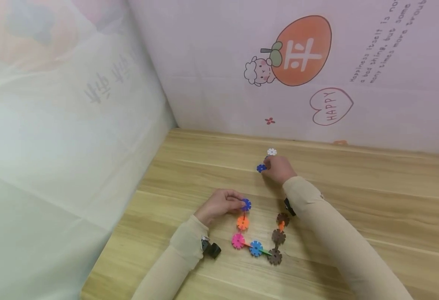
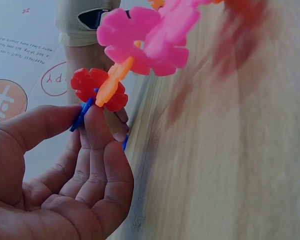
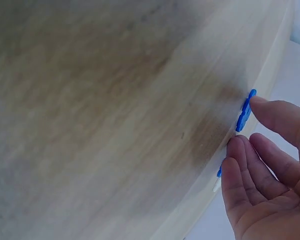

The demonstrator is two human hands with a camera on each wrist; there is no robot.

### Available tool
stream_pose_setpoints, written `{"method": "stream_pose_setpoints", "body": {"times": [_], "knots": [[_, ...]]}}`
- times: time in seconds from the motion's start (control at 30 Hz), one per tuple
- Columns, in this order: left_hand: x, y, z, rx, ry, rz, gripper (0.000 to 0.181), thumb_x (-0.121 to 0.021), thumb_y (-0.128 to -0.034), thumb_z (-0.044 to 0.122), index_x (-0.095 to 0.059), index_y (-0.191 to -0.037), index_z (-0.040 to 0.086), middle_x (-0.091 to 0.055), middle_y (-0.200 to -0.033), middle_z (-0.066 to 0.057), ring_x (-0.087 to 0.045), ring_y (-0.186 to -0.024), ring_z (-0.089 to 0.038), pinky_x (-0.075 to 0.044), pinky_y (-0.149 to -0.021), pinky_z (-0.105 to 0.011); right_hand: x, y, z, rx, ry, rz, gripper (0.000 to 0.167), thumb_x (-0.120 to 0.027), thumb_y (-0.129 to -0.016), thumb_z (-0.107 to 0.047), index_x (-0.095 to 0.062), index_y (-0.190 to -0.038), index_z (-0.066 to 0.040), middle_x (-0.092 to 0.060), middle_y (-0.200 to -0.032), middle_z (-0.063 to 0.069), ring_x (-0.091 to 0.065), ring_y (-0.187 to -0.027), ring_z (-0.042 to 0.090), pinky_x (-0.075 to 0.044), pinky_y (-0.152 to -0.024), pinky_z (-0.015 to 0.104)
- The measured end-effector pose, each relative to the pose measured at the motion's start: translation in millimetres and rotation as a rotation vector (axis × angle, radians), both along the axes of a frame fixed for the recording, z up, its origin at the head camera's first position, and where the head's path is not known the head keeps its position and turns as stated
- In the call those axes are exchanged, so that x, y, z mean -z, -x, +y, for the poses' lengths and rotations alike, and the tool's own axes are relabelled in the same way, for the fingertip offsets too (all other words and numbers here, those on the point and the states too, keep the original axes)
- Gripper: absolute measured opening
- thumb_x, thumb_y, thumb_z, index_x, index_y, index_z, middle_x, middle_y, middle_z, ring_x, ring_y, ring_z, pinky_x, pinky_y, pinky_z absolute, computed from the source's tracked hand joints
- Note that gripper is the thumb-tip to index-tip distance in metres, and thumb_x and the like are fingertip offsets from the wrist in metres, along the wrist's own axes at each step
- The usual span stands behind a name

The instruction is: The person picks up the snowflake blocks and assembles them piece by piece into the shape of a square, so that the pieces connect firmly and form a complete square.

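My left hand pinches a blue notched snowflake disc between thumb and forefinger. That disc ends a chain of linked plastic discs: a red one, an orange one, a pink one, a light blue one and brown ones, with edge-on pieces between. Farther back, my right hand reaches down with fingers loosely bent. Its thumb touches a loose blue disc, and its fingertips are just beside it. Another blue disc is mostly hidden behind those fingers.
A white disc lies just beyond the right hand. The wooden table meets a printed cloth wall at the back and a pale cloth on the left. A dark wrist camera sits near the chain.
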State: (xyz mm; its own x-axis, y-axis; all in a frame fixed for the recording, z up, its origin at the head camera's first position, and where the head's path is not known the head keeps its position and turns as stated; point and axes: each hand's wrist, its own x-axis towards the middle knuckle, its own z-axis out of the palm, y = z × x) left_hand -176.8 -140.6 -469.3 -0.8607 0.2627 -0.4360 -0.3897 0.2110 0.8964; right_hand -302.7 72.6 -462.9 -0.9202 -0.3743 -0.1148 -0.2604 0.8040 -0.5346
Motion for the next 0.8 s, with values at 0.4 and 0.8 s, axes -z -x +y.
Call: {"method": "stream_pose_setpoints", "body": {"times": [0.4, 0.8], "knots": [[2.1, 0.0, 0.9, 0.025, -0.017, 0.007, 0.021, -0.068, -0.0917, 0.008, -0.069, -0.111, -0.001, -0.075, -0.102, -0.016, -0.073, -0.085, -0.017, -0.061, -0.079, -0.031, 4.4, 2.0, -2.0, -0.005, -0.054, 0.031, 0.039, -0.071, -0.089, -0.012, -0.060, -0.121, 0.007, -0.066, -0.117, 0.026, -0.063, -0.109, 0.040, -0.051, -0.100, 0.051], [2.6, -0.1, 1.7, 0.031, -0.018, 0.016, 0.025, -0.067, -0.0933, 0.011, -0.068, -0.116, 0.001, -0.075, -0.103, -0.014, -0.072, -0.086, -0.017, -0.061, -0.080, -0.032, 6.7, -6.1, 10.1, -0.062, 0.070, 0.007, 0.032, -0.076, -0.084, -0.008, -0.067, -0.112, 0.004, -0.068, -0.108, 0.022, -0.065, -0.100, 0.035, -0.055, -0.091, 0.047]]}}
